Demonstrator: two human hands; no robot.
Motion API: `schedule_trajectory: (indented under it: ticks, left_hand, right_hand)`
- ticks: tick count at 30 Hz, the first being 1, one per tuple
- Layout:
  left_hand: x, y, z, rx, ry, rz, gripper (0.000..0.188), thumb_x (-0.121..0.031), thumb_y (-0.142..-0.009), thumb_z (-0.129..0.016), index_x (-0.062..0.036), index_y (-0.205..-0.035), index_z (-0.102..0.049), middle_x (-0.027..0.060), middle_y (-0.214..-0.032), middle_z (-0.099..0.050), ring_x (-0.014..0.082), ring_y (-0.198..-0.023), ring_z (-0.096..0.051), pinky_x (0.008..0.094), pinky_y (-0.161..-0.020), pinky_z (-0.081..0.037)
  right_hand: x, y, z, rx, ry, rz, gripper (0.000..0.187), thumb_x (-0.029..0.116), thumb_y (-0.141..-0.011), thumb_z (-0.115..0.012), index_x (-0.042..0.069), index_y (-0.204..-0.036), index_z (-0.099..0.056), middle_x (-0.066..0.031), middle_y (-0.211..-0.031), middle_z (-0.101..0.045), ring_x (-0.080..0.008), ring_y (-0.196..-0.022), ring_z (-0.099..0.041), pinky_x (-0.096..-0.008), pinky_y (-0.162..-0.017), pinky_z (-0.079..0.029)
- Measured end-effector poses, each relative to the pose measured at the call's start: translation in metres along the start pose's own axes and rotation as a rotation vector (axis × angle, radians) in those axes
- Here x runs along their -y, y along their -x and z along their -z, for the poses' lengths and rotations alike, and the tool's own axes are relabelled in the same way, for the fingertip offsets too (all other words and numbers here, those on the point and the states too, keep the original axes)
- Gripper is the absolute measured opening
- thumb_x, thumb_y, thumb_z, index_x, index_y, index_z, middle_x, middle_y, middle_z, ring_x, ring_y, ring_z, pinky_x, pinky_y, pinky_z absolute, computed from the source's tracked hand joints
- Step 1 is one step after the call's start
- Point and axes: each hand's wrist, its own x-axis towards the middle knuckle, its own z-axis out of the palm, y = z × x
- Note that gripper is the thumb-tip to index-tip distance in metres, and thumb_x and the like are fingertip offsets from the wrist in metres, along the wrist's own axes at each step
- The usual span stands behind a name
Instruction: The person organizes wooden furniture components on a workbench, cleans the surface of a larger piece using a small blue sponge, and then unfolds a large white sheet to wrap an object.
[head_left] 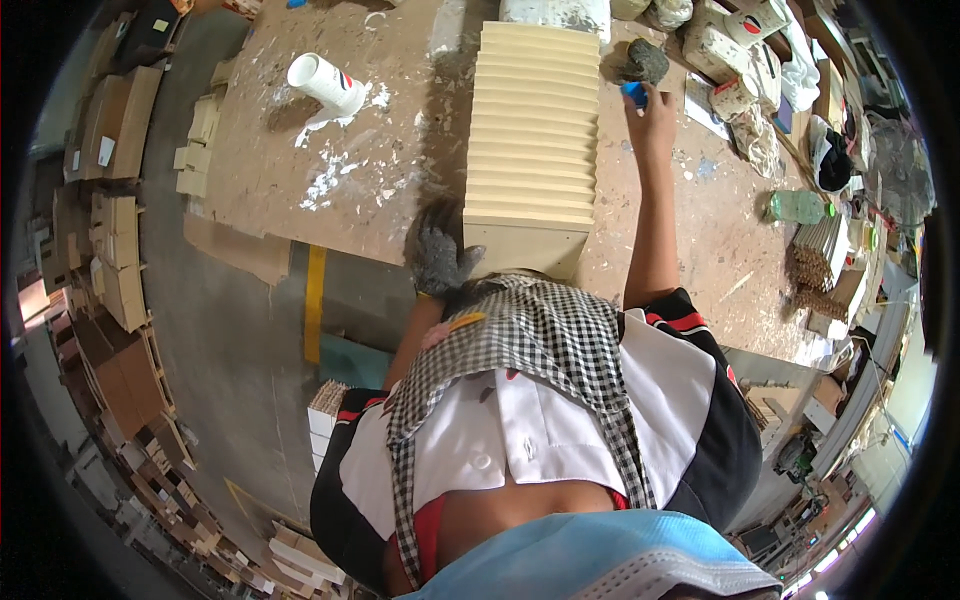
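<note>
A long cream box with a ridged, louvre-like top (pixel 532 130) lies lengthwise on the worktable (pixel 250 150), its near end close to my apron. Beside the near left corner of this box is my left hand (pixel 440 255), in a dark, stained glove. The gloved fingers are stretched out and the thumb points toward the near end. My right hand (pixel 652 118) is bare and reaches out beyond the box's right side. Its fingers are closed on a small blue piece (pixel 634 94), whose kind I cannot make out. Just past it sits a dark grey, crumpled lump (pixel 646 62).
A white cup (pixel 326 84) leans amid white smears on the table's left. Stained containers (pixel 735 95), a cloth-like bundle (pixel 757 142), a green bottle (pixel 797 207) and a shoe (pixel 830 155) crowd the right. Cardboard boxes (pixel 120 120) are stacked at far left.
</note>
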Motion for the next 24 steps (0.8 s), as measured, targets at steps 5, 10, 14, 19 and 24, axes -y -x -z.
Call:
schedule_trajectory:
  ticks: [5, 10, 14, 19, 24]
  left_hand:
    - [-0.006, -0.001, 0.009, 0.021, -0.034, 0.039, 0.076, -0.049, -0.084, -0.061, 0.0001, -0.140, -0.046, 0.0231, -0.143, -0.045, 0.0404, -0.136, -0.037, 0.0543, -0.116, -0.023]
    - [-0.003, -0.003, 0.003, 0.012, -0.026, 0.003, 0.074, -0.050, -0.086, -0.058, -0.0026, -0.141, -0.045, 0.0238, -0.143, -0.045, 0.0430, -0.134, -0.038, 0.0556, -0.114, -0.024]
    - [-0.012, -0.004, 0.009, -0.023, -0.020, 0.050, 0.075, -0.053, -0.087, -0.057, -0.0017, -0.140, -0.045, 0.0246, -0.140, -0.046, 0.0449, -0.129, -0.041, 0.0559, -0.111, -0.028]
    - [-0.014, -0.005, 0.008, -0.025, -0.025, 0.067, 0.078, -0.050, -0.081, -0.063, -0.0023, -0.141, -0.045, 0.0242, -0.142, -0.046, 0.0445, -0.131, -0.039, 0.0545, -0.113, -0.026]
    - [-0.010, -0.004, 0.012, -0.014, 0.021, 0.037, 0.079, -0.045, -0.078, -0.069, -0.0019, -0.140, -0.045, 0.0244, -0.141, -0.046, 0.0448, -0.132, -0.039, 0.0547, -0.114, -0.026]
  right_hand:
    - [0.050, 0.006, -0.023, 0.027, -0.070, 0.184, 0.040, 0.017, -0.084, -0.073, 0.000, -0.118, -0.060, -0.0209, -0.106, -0.058, -0.0396, -0.095, -0.059, -0.0458, -0.081, -0.050]
    - [0.137, 0.014, -0.079, 0.164, -0.155, 0.242, 0.036, 0.021, -0.086, -0.071, -0.001, -0.113, -0.059, -0.0227, -0.101, -0.056, -0.0400, -0.093, -0.057, -0.0454, -0.081, -0.049]
    - [0.194, 0.012, -0.117, 0.180, -0.193, 0.523, 0.033, 0.015, -0.085, -0.068, -0.002, -0.110, -0.055, -0.0228, -0.101, -0.054, -0.0402, -0.095, -0.056, -0.0457, -0.083, -0.050]
    - [0.177, 0.021, -0.094, 0.162, -0.208, 0.454, 0.035, 0.017, -0.084, -0.070, -0.001, -0.110, -0.057, -0.0224, -0.100, -0.055, -0.0398, -0.095, -0.057, -0.0459, -0.081, -0.050]
    - [0.074, 0.014, -0.033, 0.049, -0.056, 0.184, 0.029, 0.020, -0.084, -0.073, 0.001, -0.103, -0.061, -0.0192, -0.100, -0.060, -0.0390, -0.088, -0.060, -0.0466, -0.077, -0.050]
